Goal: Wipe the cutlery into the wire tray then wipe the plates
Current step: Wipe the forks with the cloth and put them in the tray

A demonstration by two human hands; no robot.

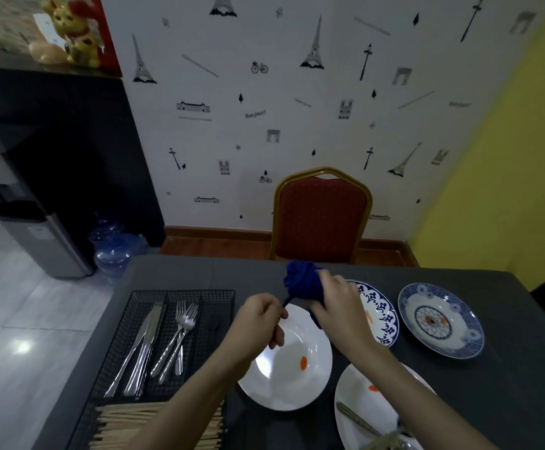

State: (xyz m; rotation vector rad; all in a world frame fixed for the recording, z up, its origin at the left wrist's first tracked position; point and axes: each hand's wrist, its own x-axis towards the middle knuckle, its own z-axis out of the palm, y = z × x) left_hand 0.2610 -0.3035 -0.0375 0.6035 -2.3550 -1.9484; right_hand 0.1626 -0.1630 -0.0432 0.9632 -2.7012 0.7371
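Wiping one piece of cutlery is the step in hand, I am judging: the left hand [260, 323] is closing its fingers around the dark thin handle of a utensil [285, 302], and the right hand [336, 305] is gripping a bunched dark blue cloth [302, 282] around the far end, so which kind of utensil it is I cannot tell. The black wire tray [180, 295] is lying to the left of the left fingers and is already holding silver knives [138, 349], silver forks [180, 336] and pale wooden chopsticks [154, 423]. Next the piece is probably needing a pull out of the cloth and a careful drop into one compartment. Under the fingers a round white plate [289, 355] is showing an orange smear, and more cutlery is waiting on a second white plate [372, 414] nearer the body.
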